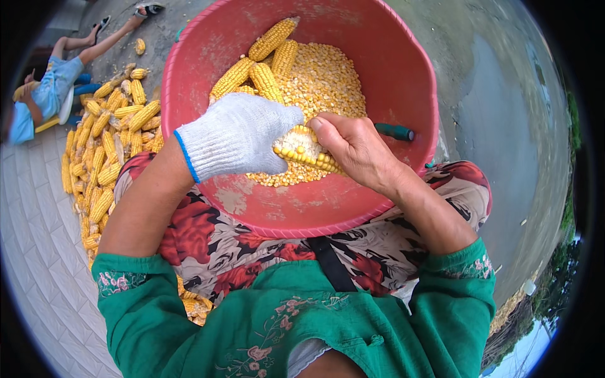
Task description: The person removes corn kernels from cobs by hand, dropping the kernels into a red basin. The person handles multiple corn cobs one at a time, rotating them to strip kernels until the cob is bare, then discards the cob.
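Note:
My left hand (241, 134), in a pale knitted glove with a blue cuff edge, grips one end of a partly shelled corn cob (302, 144) above a red plastic tub (283, 208). Bare and bent around the cob's other end is my right hand (357, 146), its thumb pressed near the kernels. Loose corn kernels (331, 80) cover part of the tub's bottom. Several unshelled cobs (274, 38) lie at the far left inside the tub. A dark green handle (394, 132) sticks out at the right, beyond my right hand; its other end is hidden.
A large heap of corn cobs (101, 156) lies on the floor left of the tub, some of it near my legs. Another person (52, 90) in light blue sits beyond the heap, legs stretched out. Wet-looking concrete (496, 123) extends to the right.

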A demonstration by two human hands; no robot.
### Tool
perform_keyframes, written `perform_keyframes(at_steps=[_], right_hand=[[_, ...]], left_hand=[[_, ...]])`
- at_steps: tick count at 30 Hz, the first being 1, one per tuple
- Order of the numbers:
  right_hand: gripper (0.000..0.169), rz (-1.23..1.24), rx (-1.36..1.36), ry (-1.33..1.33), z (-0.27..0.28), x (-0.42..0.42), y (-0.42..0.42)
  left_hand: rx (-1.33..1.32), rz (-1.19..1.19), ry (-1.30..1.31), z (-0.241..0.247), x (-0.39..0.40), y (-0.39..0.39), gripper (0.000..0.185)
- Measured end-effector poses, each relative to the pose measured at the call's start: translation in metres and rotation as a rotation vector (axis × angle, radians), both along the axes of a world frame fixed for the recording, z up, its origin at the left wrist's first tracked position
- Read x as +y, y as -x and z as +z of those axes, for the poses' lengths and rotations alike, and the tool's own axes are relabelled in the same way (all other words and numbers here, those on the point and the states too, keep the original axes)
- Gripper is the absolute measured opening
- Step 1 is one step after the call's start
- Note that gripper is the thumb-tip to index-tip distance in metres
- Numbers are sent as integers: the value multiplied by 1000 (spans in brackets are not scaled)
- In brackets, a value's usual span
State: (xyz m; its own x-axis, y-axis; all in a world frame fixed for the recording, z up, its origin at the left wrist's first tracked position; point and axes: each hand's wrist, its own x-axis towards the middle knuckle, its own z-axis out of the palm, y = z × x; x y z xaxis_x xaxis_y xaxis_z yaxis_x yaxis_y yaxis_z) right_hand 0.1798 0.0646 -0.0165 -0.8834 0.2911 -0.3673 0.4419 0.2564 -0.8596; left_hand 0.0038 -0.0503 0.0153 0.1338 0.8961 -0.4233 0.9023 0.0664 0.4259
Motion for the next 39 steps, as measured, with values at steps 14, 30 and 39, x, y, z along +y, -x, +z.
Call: perform_keyframes(at_steps=[14,30,39], right_hand=[[50,51,-6,-30,8,1,0],[48,-83,10,-11,-6,3,-11],[65,13,-49,268,-3,8,-17]], left_hand=[[-23,16,21,0,1,-2,38],[-2,107,-42,-13,-4,-11,43],[101,11,-141,-18,-6,-9,34]])
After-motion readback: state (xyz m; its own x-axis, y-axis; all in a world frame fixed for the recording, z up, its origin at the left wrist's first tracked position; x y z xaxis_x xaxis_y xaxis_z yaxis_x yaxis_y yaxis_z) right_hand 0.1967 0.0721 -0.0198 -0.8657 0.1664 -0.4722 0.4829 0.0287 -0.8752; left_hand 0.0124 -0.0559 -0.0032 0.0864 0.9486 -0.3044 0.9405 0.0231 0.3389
